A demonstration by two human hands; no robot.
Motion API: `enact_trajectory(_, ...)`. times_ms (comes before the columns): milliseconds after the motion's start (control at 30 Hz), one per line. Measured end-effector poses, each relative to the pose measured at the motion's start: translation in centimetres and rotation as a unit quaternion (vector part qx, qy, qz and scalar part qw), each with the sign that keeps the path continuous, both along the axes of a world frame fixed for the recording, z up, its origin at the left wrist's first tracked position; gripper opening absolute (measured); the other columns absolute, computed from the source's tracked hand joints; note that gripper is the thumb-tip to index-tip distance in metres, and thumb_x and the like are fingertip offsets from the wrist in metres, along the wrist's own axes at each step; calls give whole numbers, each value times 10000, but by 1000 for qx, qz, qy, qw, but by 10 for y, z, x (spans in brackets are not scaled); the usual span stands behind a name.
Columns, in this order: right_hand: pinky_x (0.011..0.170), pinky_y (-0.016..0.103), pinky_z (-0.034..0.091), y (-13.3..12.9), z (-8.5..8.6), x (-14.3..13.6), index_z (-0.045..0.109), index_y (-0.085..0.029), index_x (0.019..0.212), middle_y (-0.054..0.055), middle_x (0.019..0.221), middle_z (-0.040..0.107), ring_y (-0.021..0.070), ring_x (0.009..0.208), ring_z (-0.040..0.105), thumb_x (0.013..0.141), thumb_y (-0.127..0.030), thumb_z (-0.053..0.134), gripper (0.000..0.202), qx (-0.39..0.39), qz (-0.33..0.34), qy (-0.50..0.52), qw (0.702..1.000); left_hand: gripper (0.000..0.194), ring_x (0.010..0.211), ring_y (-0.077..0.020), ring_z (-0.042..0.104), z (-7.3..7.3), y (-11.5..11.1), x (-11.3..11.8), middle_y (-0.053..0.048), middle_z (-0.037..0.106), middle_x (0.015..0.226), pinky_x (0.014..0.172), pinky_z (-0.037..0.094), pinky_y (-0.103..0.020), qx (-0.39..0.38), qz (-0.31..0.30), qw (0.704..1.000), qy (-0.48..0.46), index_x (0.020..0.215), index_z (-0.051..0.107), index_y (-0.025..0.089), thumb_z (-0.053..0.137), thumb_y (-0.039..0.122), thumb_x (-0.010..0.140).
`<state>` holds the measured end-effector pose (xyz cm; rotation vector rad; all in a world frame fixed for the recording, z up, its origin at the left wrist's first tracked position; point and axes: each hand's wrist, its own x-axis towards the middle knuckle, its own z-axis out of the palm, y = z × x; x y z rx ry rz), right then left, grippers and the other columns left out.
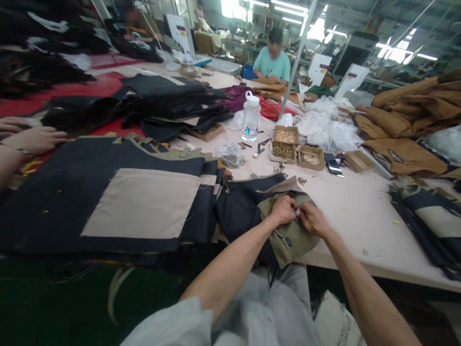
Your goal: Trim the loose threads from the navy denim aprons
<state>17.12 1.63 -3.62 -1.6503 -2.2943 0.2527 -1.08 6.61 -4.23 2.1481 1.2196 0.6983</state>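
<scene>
A dark navy and olive fabric garment piece [245,202] lies over the table's front edge before me, its olive part [297,242] hanging down with a small dark label on it. My left hand [284,209] is closed on the olive cloth near its upper middle. Close beside it, my right hand [311,218] pinches the same cloth from the right. A small whitish bit [297,212] shows between the two hands, too small to name. The fingertips are partly hidden by the hands and folds.
Left lies a stack of navy pieces with a beige pocket [140,204]; another person's hands [36,139] touch it. Ahead stand cardboard boxes of metal fasteners [283,151], a water bottle [251,117] and a phone [333,164]. More navy pieces [432,226] lie right. A co-worker [272,60] sits opposite.
</scene>
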Motion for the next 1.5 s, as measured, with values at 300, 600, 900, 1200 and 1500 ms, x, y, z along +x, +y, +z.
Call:
enact_trajectory(300,586,263,393,14,7,-4,670,-187,742,22,680,657,176,633,586,731,-190,548,122,-94,-85,107,986,203,826,-193,657,0,-1,-1,-41,705,870,775,503,-285,1,-2,1000,-15,824,752,198,607,161,687)
enact_trajectory(600,445,216,424,51,25,4,684,-140,687,33,542,654,169,479,612,602,-180,663,97,-308,-139,182,923,198,772,-191,647,0,0,-4,-51,695,826,725,492,-287,10,6,998,-57,801,747,172,597,138,677)
enact_trajectory(900,388,212,420,74,31,0,620,-159,680,63,522,665,205,439,637,623,-192,730,128,-382,-145,87,909,228,739,-175,643,6,3,-4,-60,709,832,708,494,-274,-18,10,995,-102,793,755,151,560,78,700)
enact_trajectory(1200,483,215,403,61,22,6,680,-165,797,17,549,649,176,511,633,661,-264,768,190,-293,-126,53,946,228,745,-181,648,8,5,-3,-63,720,824,722,507,-283,-19,32,996,-80,803,775,156,575,102,707)
enact_trajectory(1500,890,409,518,-46,7,-13,752,-257,980,93,1127,653,259,1026,623,892,-263,582,191,76,-9,171,982,229,768,-178,649,3,3,-2,-65,725,860,767,520,-285,-12,26,996,-82,823,774,157,575,110,719)
